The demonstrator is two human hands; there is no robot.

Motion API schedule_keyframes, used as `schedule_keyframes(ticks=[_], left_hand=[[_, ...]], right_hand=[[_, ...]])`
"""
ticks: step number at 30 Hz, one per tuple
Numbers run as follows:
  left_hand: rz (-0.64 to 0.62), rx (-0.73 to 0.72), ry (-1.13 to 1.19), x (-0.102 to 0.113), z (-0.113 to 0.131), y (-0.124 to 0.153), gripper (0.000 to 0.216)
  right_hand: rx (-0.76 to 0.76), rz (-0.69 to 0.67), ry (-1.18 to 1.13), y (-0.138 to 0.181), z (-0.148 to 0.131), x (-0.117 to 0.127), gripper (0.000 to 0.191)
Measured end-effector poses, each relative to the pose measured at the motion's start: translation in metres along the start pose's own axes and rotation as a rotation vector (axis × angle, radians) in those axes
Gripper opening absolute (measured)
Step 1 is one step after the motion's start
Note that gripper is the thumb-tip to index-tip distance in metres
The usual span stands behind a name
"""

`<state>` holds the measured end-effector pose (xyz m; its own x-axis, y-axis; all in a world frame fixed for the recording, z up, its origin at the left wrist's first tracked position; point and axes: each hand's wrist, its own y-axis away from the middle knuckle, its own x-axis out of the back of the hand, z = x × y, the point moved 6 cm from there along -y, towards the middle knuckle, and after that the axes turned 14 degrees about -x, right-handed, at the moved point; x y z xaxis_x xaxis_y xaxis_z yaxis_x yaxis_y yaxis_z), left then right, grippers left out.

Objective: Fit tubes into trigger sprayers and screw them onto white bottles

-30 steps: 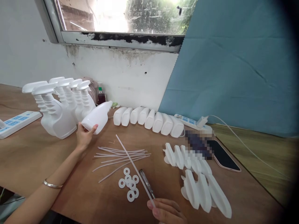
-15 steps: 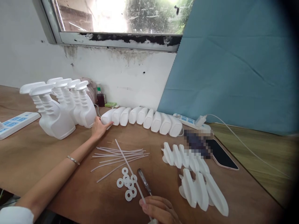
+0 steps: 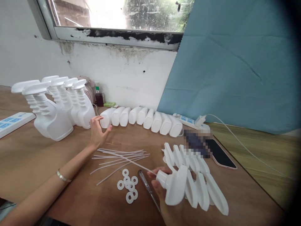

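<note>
My right hand [image 3: 162,188] grips a white trigger spray head [image 3: 177,188], its nozzle cover toward me. A thin clear dip tube [image 3: 131,161] sticks out of the head's collar toward the far left. My left hand [image 3: 100,133], thumb and fingers apart, is at the near end of the leftmost white bottle [image 3: 106,118] in a row of bottles lying on their sides. Between my hands lie several loose dip tubes [image 3: 119,161]. Nearer me are several white ring washers [image 3: 129,197] and a screwdriver [image 3: 147,186], close to my right hand.
Assembled spray bottles [image 3: 56,122] stand on the left of the table [image 3: 77,194]. Several spray heads [image 3: 202,194] lie on the right, with a phone [image 3: 222,153] beyond. Power strips [image 3: 16,122] are at both sides. A dark small bottle [image 3: 99,98] stands by the wall.
My right hand has turned and lifted the spray head into view, swinging the tube flatter and leftward. My left hand's fingers have spread and come slightly off the leftmost bottle.
</note>
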<state>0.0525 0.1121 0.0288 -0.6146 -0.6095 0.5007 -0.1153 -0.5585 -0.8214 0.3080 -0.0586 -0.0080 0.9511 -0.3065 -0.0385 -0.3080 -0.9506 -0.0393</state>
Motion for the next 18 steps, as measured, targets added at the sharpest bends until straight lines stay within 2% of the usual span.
schedule_keyframes(ticks=[1, 2, 4, 5, 7, 9, 12, 15, 18], left_hand=[[-0.067, -0.105, 0.095, 0.004, 0.023, 0.001, 0.038], [-0.194, -0.216, 0.199, 0.005, 0.049, 0.004, 0.029], [-0.389, -0.445, 0.328, 0.008, 0.100, 0.016, 0.021], [-0.457, -0.535, 0.362, 0.009, 0.122, 0.024, 0.022], [-0.490, -0.653, 0.417, 0.011, 0.150, 0.038, 0.021], [-0.482, -0.698, 0.452, 0.007, 0.160, 0.048, 0.018], [-0.445, -0.690, 0.486, 0.001, 0.153, 0.057, 0.016], [-0.398, -0.694, 0.492, 0.000, 0.144, 0.060, 0.016], [-0.335, -0.725, 0.489, 0.005, 0.144, 0.061, 0.014]], right_hand=[[-0.067, 0.001, -0.017, -0.002, 0.003, 0.000, 0.026], [-0.121, -0.008, -0.031, -0.004, 0.005, -0.001, 0.027], [-0.171, -0.047, -0.065, -0.006, 0.009, -0.005, 0.029], [-0.173, -0.077, -0.083, -0.006, 0.010, -0.008, 0.029], [-0.188, -0.182, -0.120, -0.006, 0.014, -0.016, 0.034], [-0.233, -0.311, -0.168, -0.002, 0.019, -0.025, 0.043], [-0.333, -0.445, -0.232, 0.003, 0.030, -0.032, 0.058], [-0.400, -0.491, -0.255, 0.005, 0.036, -0.034, 0.060], [-0.419, -0.442, -0.252, 0.000, 0.037, -0.032, 0.052]])
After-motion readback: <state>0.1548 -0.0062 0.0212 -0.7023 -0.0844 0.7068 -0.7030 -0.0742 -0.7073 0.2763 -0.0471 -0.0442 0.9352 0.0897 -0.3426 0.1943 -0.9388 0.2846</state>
